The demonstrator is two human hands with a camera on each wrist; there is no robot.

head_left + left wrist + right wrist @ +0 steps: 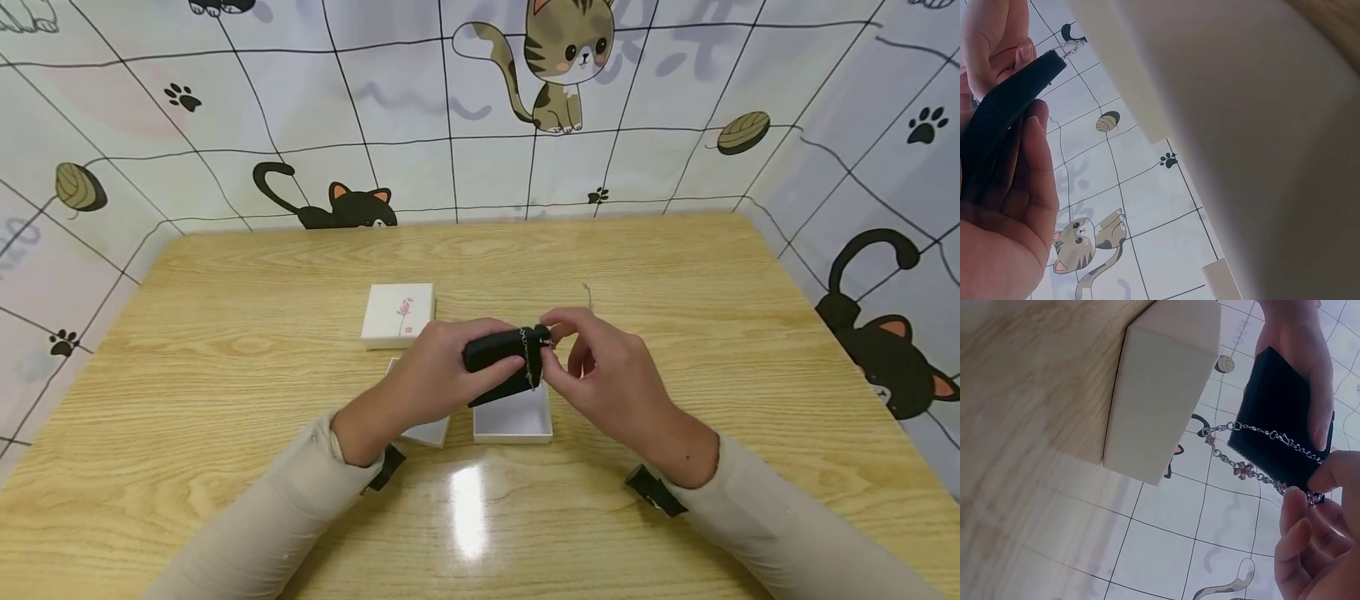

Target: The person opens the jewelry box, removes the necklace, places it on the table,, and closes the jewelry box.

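My left hand (442, 367) grips a black jewelry box pad (495, 348), its thumb lying across one face and its fingers on the other side. Over the pad's right end hangs a silver bracelet (1244, 470) with small pink flower charms, part of it forming a loose loop off the edge in the right wrist view. My right hand (611, 362) pinches the bracelet at the pad's right corner between thumb and fingertips. The pad (1007, 94) appears edge-on in the left wrist view. Fingers hide the spot where chain and corner meet.
Below the hands stands an open white box base (517, 438). Left of it, another white box part (430, 433) is partly covered by the left forearm. A white lid (386, 315) with a pink flower print lies behind. A thin chain (588, 294) rests beyond the right hand.
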